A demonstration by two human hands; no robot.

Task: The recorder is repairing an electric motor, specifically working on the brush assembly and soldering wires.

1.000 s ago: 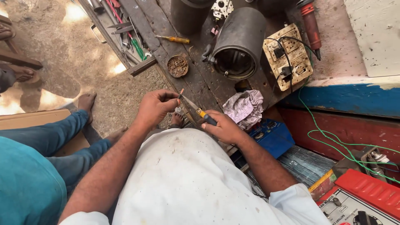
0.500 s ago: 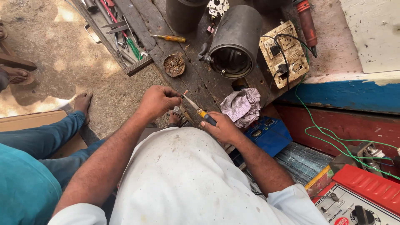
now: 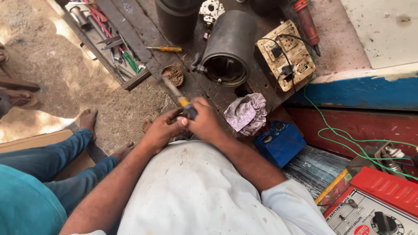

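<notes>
My right hand (image 3: 204, 124) grips a thin tool with a yellow and dark handle (image 3: 176, 95); its blurred shaft points up and left over the dark workbench (image 3: 143, 30). My left hand (image 3: 163, 129) is closed right against the right hand, fingertips at the tool's handle; whether it holds some small part I cannot tell. Both hands sit just above my white shirt (image 3: 191, 196). A crumpled pale cloth (image 3: 246, 113) lies just right of the hands.
A dark metal cylinder (image 3: 228, 48) lies on the bench beside a worn switchboard (image 3: 285, 54). A yellow screwdriver (image 3: 165, 49), a small rusty dish (image 3: 174, 75) and several tools lie left. A blue box (image 3: 278, 141), green wire (image 3: 348, 139) and red battery charger (image 3: 379, 204) are at right. Another person's legs (image 3: 52, 161) are at left.
My two hands have come together and drawn closer to my body. The tool has swung, its shaft now pointing up and left, blurred by motion.
</notes>
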